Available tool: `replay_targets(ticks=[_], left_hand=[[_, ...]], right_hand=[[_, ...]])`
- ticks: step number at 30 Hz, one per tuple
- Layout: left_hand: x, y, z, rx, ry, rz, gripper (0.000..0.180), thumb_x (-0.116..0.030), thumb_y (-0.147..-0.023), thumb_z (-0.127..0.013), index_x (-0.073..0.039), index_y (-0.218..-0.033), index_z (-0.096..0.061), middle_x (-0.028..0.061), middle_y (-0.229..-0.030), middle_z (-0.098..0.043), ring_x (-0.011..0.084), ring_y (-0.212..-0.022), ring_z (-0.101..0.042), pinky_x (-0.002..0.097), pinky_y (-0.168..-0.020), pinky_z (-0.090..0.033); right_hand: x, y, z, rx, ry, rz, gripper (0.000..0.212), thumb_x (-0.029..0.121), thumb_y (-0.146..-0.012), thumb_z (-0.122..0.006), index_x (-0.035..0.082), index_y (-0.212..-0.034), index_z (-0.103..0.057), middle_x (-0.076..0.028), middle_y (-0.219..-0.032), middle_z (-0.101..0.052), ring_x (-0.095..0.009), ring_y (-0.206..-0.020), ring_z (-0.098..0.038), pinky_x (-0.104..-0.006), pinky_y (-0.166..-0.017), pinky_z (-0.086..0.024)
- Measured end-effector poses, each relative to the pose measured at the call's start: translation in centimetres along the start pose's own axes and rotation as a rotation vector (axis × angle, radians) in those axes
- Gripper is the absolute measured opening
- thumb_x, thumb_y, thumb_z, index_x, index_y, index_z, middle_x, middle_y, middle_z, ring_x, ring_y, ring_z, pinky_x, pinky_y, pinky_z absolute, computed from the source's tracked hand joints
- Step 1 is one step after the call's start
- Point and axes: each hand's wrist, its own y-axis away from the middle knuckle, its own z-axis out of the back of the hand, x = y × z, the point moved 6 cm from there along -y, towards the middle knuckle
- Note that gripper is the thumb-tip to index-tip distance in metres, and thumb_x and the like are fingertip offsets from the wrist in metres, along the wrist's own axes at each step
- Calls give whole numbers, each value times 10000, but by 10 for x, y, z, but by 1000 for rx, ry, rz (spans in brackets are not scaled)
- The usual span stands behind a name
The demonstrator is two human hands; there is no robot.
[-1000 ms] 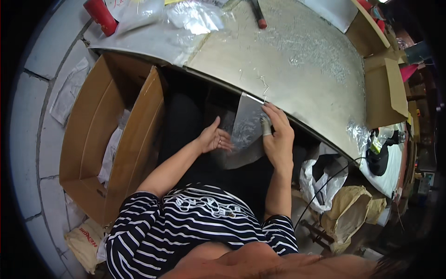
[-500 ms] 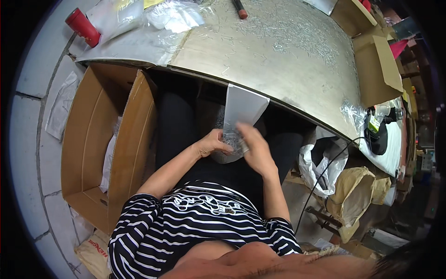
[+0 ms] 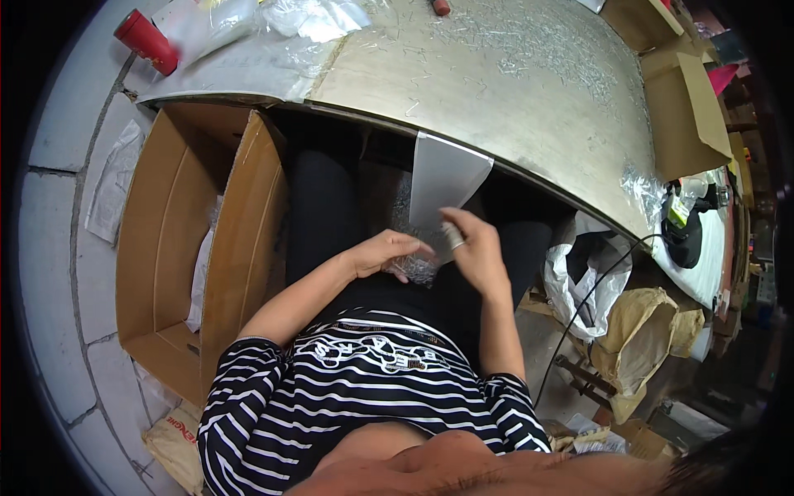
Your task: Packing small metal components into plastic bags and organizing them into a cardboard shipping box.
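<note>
Left hand (image 3: 385,253) is curving beside some metal bits (image 3: 420,271) that are lying between the legs (image 3: 321,202), right hand (image 3: 476,250) is curling near the low end of a white sheet (image 3: 447,178) hanging by the table (image 3: 496,116). Honestly can't tell if either one's pinching anything.

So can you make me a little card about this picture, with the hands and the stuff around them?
Left hand: at the thin silvery metal pieces by the lap; grip unclear
Right hand: near the smooth white flat sheet; pale wrap on one finger
Surface: broad grey tabletop, more silvery pieces scattered on it
Left side: open brown cardboard box; red cylindrical container
Right side: crumpled white plastic bag
</note>
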Motion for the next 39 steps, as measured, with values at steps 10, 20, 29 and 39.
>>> replay_targets(ticks=[10,20,29,39], left_hand=[[-46,-9,-24,-27,-119,-165,475,-365,-1023,-431,41,-1202,-602,127,-1046,-667,189,-898,-677,319,-677,-602],[-63,-1,-13,17,-18,-342,487,-317,-1016,-412,64,-1319,-445,277,-1162,-616,353,-974,-677,332,-699,-602],[-43,-21,-17,7,-61,-170,433,-276,-978,-504,77,-1229,-522,236,-1109,-652,285,-936,-690,308,-742,-584],[-23,-25,-15,-17,-104,-60,369,-223,-982,-510,59,-1217,-553,208,-1108,-663,251,-948,-690,288,-770,-571]], right_hand=[[-17,-2,-3,146,-109,-134,197,23,-740,-660,-12,-933,-680,-188,-875,-675,-336,-821,-664,-387,-725,-504],[-66,3,214,-724,-4,-3,143,120,-858,-662,-19,-829,-656,-74,-735,-646,-139,-693,-597,-272,-658,-469],[-129,-14,289,-959,590,-190,105,88,-811,-652,7,-875,-664,-176,-819,-665,-345,-804,-645,-388,-739,-490],[-142,-1,341,-1084,116,-478,157,116,-758,-695,-37,-764,-659,-108,-624,-614,-179,-569,-570,-328,-584,-462]])
